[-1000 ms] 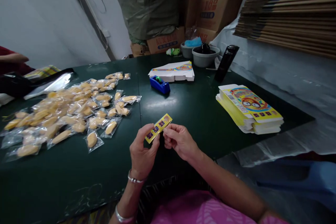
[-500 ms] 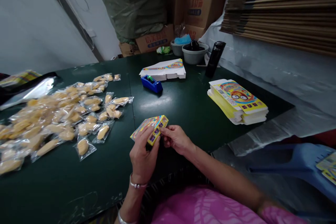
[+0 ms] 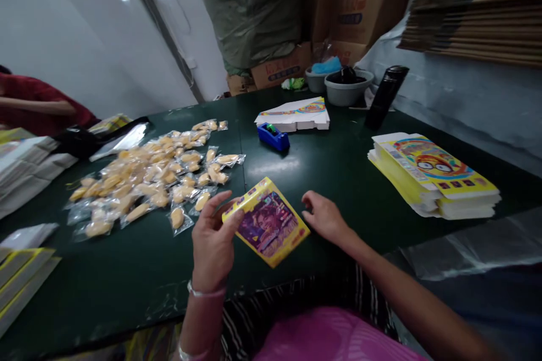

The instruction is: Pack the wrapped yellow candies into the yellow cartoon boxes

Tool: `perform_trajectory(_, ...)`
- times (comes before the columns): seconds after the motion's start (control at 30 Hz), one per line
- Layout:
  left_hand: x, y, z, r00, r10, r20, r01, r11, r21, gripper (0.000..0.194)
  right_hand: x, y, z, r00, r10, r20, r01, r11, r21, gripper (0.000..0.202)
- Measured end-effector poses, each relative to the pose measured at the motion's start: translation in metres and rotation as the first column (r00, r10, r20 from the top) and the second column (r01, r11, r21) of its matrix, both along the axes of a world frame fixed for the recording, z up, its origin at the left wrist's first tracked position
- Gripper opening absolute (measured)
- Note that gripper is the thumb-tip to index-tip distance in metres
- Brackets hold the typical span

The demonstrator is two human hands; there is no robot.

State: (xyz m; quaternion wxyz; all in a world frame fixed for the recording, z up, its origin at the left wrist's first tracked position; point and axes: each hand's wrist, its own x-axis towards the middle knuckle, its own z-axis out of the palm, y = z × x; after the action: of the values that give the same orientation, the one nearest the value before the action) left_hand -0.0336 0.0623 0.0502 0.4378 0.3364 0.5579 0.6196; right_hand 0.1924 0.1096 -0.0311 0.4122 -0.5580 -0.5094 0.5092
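My left hand (image 3: 215, 245) grips a small yellow carton (image 3: 271, 225) by its upper left edge, thumb on the near face. A broad side with a purple printed picture faces me, and the box is tilted above the table. Just right of the carton, apart from it, is my right hand (image 3: 327, 219). Its fingers are loosely curled, with a gap between thumb and forefinger and nothing visible in them. Left of the carton lies a spread of pale yellow pieces in clear wrappers (image 3: 139, 180). Beyond it stands a blue tape dispenser (image 3: 273, 138).
On the dark green table (image 3: 139, 271), flattened yellow cartons (image 3: 436, 175) are stacked at right. White printed cartons (image 3: 296, 115) lie behind the dispenser. A black bottle (image 3: 387, 96) and grey tubs (image 3: 347, 90) stand at the back. A person in a red sleeve (image 3: 42, 96) is at far left.
The carton has been turned so its purple broad side faces me. My right hand has come off it and moved right. The view has swung left, showing the other person.
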Motion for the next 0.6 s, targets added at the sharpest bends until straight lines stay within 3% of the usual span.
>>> perform_trajectory(0.07, -0.01, 0.011, -0.001, 0.994, -0.05, 0.099, 0.058, 0.995, -0.084, 0.059, 0.014, 0.004, 0.012, 1.0, 0.013, -0.009, -0.012, 1.0, 0.004, 0.024)
perform_trajectory(0.13, -0.015, 0.024, -0.007, 0.986, -0.085, 0.141, 0.106, 0.983, -0.151, 0.062, 0.012, 0.004, 0.026, 0.975, 0.18, -0.133, -0.19, 0.98, -0.062, 0.038)
perform_trajectory(0.2, -0.019, 0.036, -0.017, 0.983, -0.136, 0.127, 0.159, 0.967, -0.199, 0.063, -0.004, -0.001, 0.033, 0.869, 0.395, -0.298, -0.444, 0.889, -0.115, 0.048)
perform_trajectory(0.23, -0.02, 0.039, -0.022, 0.98, -0.155, 0.121, 0.178, 0.961, -0.211, 0.063, -0.015, -0.004, 0.033, 0.825, 0.448, -0.345, -0.512, 0.85, -0.12, 0.048)
perform_trajectory(0.3, -0.023, 0.037, -0.031, 0.991, -0.137, 0.005, 0.135, 0.97, -0.204, 0.06, -0.039, -0.008, 0.026, 0.843, 0.404, -0.355, -0.47, 0.874, -0.122, 0.043)
perform_trajectory(0.37, -0.025, 0.019, -0.037, 0.956, -0.086, -0.282, 0.045, 0.988, -0.148, 0.057, -0.061, -0.011, 0.015, 0.899, 0.266, -0.347, -0.324, 0.939, -0.119, 0.043)
perform_trajectory(0.4, -0.023, 0.004, -0.04, 0.871, -0.056, -0.488, 0.003, 0.994, -0.108, 0.059, -0.072, -0.013, 0.01, 0.909, 0.216, -0.357, -0.274, 0.954, -0.119, 0.045)
perform_trajectory(0.47, -0.016, -0.027, -0.047, 0.648, -0.148, -0.747, 0.104, 0.989, -0.106, 0.076, -0.094, -0.019, 0.004, 0.914, 0.168, -0.369, -0.231, 0.963, -0.135, 0.048)
perform_trajectory(0.53, -0.014, -0.046, -0.056, 0.412, -0.155, -0.898, 0.07, 0.988, -0.138, 0.089, -0.116, -0.024, 0.002, 0.897, 0.168, -0.409, -0.256, 0.951, -0.171, 0.052)
perform_trajectory(0.6, -0.035, -0.047, -0.056, 0.28, -0.172, -0.945, 0.06, 0.985, -0.161, 0.091, -0.135, -0.027, 0.004, 0.82, 0.238, -0.521, -0.38, 0.907, -0.183, 0.053)
